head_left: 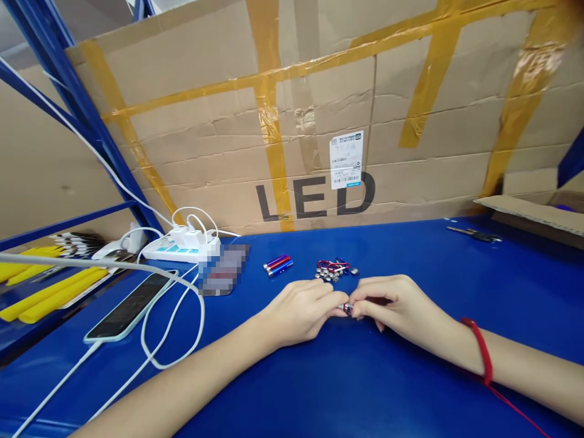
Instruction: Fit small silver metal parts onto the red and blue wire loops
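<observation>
My left hand is closed around what looks like a small flashlight, of which only a silver and red end shows. My right hand pinches the tip of that same end between thumb and fingers. Both hands meet just above the blue table. Right behind them lies a little pile of silver button cells with red and blue carabiner clips. To the left of the pile, several slim metal flashlights in purple, red and blue lie side by side.
A phone on a white cable and a power strip occupy the left side. Yellow-handled brushes lie at far left. Scissors rest at back right near an open carton. A large cardboard box stands behind.
</observation>
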A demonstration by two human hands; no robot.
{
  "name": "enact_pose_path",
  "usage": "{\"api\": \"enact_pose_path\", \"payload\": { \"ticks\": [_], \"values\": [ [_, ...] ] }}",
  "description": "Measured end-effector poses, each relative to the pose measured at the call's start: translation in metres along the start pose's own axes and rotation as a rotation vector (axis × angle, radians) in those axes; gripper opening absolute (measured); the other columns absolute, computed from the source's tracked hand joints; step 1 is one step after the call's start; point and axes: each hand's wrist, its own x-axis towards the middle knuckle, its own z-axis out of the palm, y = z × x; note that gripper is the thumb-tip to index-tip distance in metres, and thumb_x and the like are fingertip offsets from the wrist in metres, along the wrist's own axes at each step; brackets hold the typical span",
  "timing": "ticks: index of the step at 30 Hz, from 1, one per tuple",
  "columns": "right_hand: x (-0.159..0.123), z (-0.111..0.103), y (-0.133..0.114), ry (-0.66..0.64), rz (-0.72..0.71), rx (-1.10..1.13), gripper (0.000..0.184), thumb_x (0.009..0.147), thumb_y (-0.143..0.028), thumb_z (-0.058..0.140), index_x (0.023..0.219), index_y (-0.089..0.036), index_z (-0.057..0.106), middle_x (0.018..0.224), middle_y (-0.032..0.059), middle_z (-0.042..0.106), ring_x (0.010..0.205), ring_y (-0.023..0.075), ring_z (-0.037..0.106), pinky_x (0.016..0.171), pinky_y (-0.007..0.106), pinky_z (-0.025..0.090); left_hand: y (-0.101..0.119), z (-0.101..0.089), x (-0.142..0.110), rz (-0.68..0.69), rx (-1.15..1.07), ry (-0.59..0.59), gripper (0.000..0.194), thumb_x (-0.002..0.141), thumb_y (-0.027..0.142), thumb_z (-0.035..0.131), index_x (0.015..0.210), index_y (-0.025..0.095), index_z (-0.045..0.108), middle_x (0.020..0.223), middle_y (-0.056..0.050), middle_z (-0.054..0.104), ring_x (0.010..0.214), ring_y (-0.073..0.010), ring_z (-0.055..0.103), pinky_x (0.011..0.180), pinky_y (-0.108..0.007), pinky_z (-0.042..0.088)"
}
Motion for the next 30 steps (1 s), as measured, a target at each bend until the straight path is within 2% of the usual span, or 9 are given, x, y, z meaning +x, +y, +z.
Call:
{"api": "enact_pose_path", "payload": {
  "ticks": [2,5,11,16,22,30],
  "values": [
    [-0.002,0.001,-0.001,0.016,-0.025,-0.060,0.027,0.085,-0.034,0.052,0.066,-0.019,0.063,0.061,-0.0022,0.060,0.045,0.0067,0.052,0.047,0.018,0.038,0.000,0.001,0.000,0.001,0.011,0.008,0.034,0.098,0.024,0.024,0.090,0.013,0.056,0.067,-0.002,0.053,0.060,-0.0143,0.048,0.056,-0.025,0.037],
    [-0.003,0.002,-0.001,0.011,0.039,-0.078,0.027,0.085,-0.033,0.051,0.066,-0.019,0.062,0.062,-0.0032,0.061,0.043,0.0063,0.052,0.048,0.018,0.038,0.000,0.001,0.000,0.003,0.042,0.027,0.036,0.098,0.025,0.025,0.088,0.013,0.057,0.065,-0.002,0.052,0.058,-0.0149,0.047,0.053,-0.026,0.035],
    [-0.002,0.003,-0.002,-0.059,0.221,0.097,0.027,0.083,-0.035,0.052,0.064,-0.017,0.061,0.059,-0.0025,0.061,0.040,0.0074,0.052,0.046,0.019,0.039,0.000,0.001,0.003,0.002,0.089,0.065,0.035,0.097,0.026,0.027,0.087,0.013,0.059,0.063,-0.002,0.052,0.056,-0.0151,0.047,0.050,-0.026,0.035],
    [0.001,0.003,0.000,-0.084,0.225,0.260,0.033,0.083,-0.041,0.050,0.066,-0.015,0.059,0.061,-0.0005,0.060,0.039,0.0064,0.049,0.042,0.018,0.037,0.002,0.001,0.004,-0.030,0.102,0.102,0.033,0.098,0.027,0.028,0.092,0.014,0.058,0.065,-0.002,0.055,0.059,-0.0150,0.050,0.052,-0.025,0.039],
    [0.005,0.004,0.002,-0.056,0.259,0.288,0.043,0.083,-0.052,0.048,0.064,-0.014,0.057,0.063,0.0006,0.058,0.039,0.0056,0.047,0.042,0.020,0.036,0.003,0.002,0.004,-0.102,0.141,0.109,0.029,0.097,0.024,0.029,0.099,0.015,0.056,0.071,-0.003,0.059,0.063,-0.0170,0.053,0.054,-0.027,0.043],
    [0.008,0.010,0.010,-0.035,0.239,0.318,0.043,0.081,-0.053,0.051,0.069,-0.013,0.059,0.067,0.0010,0.060,0.038,0.0046,0.047,0.041,0.019,0.035,0.001,0.003,0.004,-0.168,0.150,0.074,0.030,0.096,0.020,0.028,0.091,0.017,0.057,0.070,-0.003,0.058,0.063,-0.0167,0.052,0.055,-0.026,0.043]
  ]
}}
